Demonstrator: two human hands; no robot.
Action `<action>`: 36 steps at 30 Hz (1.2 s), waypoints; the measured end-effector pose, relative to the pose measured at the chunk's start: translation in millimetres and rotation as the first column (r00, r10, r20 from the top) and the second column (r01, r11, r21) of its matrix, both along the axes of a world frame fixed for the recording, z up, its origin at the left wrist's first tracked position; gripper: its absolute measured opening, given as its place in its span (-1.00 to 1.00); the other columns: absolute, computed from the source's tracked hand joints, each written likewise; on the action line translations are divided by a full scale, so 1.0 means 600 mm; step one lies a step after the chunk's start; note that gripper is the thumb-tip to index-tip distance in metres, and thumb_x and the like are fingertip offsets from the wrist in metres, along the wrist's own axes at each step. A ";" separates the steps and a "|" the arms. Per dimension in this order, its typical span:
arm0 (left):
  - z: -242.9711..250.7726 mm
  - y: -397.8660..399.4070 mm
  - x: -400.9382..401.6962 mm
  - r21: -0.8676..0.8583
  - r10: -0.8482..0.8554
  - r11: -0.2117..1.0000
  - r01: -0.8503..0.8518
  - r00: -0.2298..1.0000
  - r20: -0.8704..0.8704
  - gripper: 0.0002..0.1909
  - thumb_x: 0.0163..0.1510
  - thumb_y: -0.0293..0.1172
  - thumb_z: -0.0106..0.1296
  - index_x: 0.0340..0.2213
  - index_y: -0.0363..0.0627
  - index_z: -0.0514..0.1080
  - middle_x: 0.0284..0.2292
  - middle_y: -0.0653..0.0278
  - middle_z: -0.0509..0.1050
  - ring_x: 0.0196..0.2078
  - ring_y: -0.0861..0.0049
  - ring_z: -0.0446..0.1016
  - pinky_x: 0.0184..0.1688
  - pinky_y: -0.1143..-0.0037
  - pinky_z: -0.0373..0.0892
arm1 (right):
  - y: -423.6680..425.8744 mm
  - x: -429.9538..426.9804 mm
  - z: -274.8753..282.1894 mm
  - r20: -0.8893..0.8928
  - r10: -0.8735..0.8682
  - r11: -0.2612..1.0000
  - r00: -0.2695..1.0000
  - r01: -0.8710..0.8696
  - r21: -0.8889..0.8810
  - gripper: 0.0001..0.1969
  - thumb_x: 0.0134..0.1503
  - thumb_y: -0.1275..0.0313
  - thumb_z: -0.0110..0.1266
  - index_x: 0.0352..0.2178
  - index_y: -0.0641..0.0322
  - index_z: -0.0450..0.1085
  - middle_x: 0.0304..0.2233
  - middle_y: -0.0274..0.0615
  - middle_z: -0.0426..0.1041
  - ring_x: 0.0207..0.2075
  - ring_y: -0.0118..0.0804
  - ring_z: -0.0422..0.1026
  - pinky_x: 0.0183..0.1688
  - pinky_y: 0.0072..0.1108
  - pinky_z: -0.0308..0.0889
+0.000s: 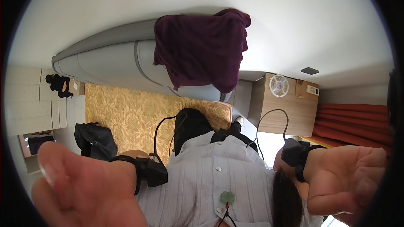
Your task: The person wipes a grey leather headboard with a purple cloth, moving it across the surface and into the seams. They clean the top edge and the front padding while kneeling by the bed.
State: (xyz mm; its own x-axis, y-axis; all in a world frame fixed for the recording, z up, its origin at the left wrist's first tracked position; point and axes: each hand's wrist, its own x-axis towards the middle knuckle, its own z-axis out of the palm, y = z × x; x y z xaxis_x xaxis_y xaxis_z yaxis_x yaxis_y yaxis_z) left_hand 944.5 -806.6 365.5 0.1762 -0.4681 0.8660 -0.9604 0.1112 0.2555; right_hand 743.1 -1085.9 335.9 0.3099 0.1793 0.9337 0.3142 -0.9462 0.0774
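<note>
My left hand [91, 189] is raised close to the camera at the lower left, palm partly towards me. Its fingers are bent and blurred, and some run out of the picture. At the lower right my right hand [344, 176] is held up the same way, with its fingers curled towards the dark rim. Nothing shows in either palm, but the fingertips are partly hidden. Each wrist wears a strap with a black device, the left one [153, 170] and the right one [293, 153], and a black cable leads from each.
A bed with a gold patterned mattress [126, 110] lies ahead, its grey padded headboard [107, 60] draped with a purple cloth [199, 50]. On a wooden cabinet [284, 113] are a white plastic reel [279, 85] and a remote control [312, 90]. A black bag [94, 142] rests at left; orange curtains [350, 123] hang right.
</note>
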 end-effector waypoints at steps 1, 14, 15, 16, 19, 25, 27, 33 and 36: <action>-0.019 0.016 -0.003 -0.335 -0.265 0.918 0.214 0.958 -0.112 -0.71 -0.03 -0.21 0.04 -0.20 0.19 0.42 -0.18 0.47 0.34 -0.10 0.41 0.16 -0.08 0.35 0.05 | 0.004 -0.008 -0.006 0.012 -0.050 0.999 0.999 0.050 0.021 -0.62 0.20 0.14 -0.02 -0.07 0.10 0.17 -0.37 -0.34 0.32 -0.38 -0.44 0.33 -0.31 -0.65 0.28; -0.275 -0.142 0.151 0.395 0.440 0.867 -0.304 0.839 -0.319 -0.72 0.10 -0.46 0.06 -0.11 -0.16 0.44 -0.15 0.11 0.45 -0.09 0.20 0.41 -0.04 0.39 0.33 | -0.040 0.228 -0.239 -0.203 0.199 0.365 0.959 0.120 0.923 -0.73 0.19 0.52 0.03 -0.07 0.34 0.36 -0.13 -0.11 0.46 -0.09 -0.32 0.45 -0.08 -0.56 0.38; -0.306 -0.140 0.166 0.429 0.551 0.802 -0.417 0.794 -0.259 -0.70 0.10 -0.46 0.07 -0.09 -0.15 0.42 -0.14 0.12 0.44 -0.07 0.20 0.40 -0.02 0.38 0.32 | -0.046 0.257 -0.262 -0.191 0.215 0.404 0.958 0.091 0.910 -0.67 0.22 0.42 0.02 -0.01 0.32 0.33 -0.04 -0.06 0.40 0.00 -0.29 0.39 0.01 -0.51 0.33; -0.326 -0.146 0.174 0.431 0.547 0.803 -0.411 0.796 -0.260 -0.70 0.10 -0.46 0.07 -0.09 -0.15 0.42 -0.14 0.12 0.44 -0.07 0.20 0.40 -0.02 0.38 0.32 | -0.046 0.278 -0.280 -0.187 0.289 0.337 0.939 0.083 0.938 -0.58 0.25 0.32 -0.03 0.09 0.32 0.25 0.07 0.02 0.30 0.12 -0.19 0.28 0.15 -0.43 0.20; -0.347 -0.164 0.178 0.384 0.611 0.759 -0.525 0.778 -0.144 -0.66 0.11 -0.47 0.07 -0.05 -0.14 0.38 -0.14 0.12 0.42 -0.06 0.20 0.38 -0.01 0.39 0.30 | -0.039 0.319 -0.325 -0.269 0.239 0.397 0.933 0.159 0.904 -0.47 0.29 0.23 -0.09 0.17 0.36 0.11 0.19 0.11 0.16 0.23 0.02 0.11 0.27 -0.39 -0.02; -0.330 -0.113 0.207 0.428 0.457 0.848 -0.312 0.840 -0.293 -0.68 0.11 -0.50 0.06 -0.07 -0.16 0.40 -0.16 0.07 0.43 -0.10 0.20 0.40 0.00 0.41 0.30 | -0.039 0.279 -0.297 -0.323 0.031 0.442 0.946 0.276 0.853 -0.90 0.11 0.47 0.16 -0.34 0.28 0.47 -0.41 -0.22 0.44 -0.49 -0.40 0.38 -0.43 -0.60 0.28; -0.303 -0.074 0.211 0.480 0.463 0.832 -0.278 0.824 -0.327 -0.73 0.12 -0.58 0.03 -0.11 -0.18 0.44 -0.19 0.13 0.48 -0.12 0.32 0.45 -0.04 0.47 0.32 | -0.036 0.260 -0.283 -0.395 0.073 0.444 0.916 0.325 0.835 -0.93 0.09 0.53 0.17 -0.37 0.30 0.46 -0.41 -0.21 0.43 -0.50 -0.42 0.37 -0.45 -0.63 0.29; -0.252 0.006 0.214 0.406 0.525 0.833 -0.375 0.768 -0.368 -0.85 0.08 -0.61 0.07 -0.28 -0.22 0.52 -0.30 0.22 0.53 -0.23 0.44 0.45 -0.13 0.52 0.33 | 0.012 0.149 -0.263 -0.454 0.156 0.677 0.877 0.240 0.696 -0.90 0.01 0.66 0.16 -0.42 0.31 0.40 -0.42 -0.15 0.41 -0.46 -0.24 0.42 -0.47 -0.55 0.31; -0.274 0.030 0.228 0.557 0.555 0.722 -0.410 0.824 -0.114 -0.87 0.04 -0.58 0.10 -0.31 -0.17 0.53 -0.36 0.23 0.49 -0.24 0.36 0.40 -0.16 0.45 0.31 | 0.045 0.136 -0.296 -0.619 0.371 0.669 0.692 0.264 0.695 -0.88 0.04 0.56 0.16 -0.40 0.28 0.35 -0.43 -0.10 0.35 -0.45 0.00 0.39 -0.47 -0.41 0.30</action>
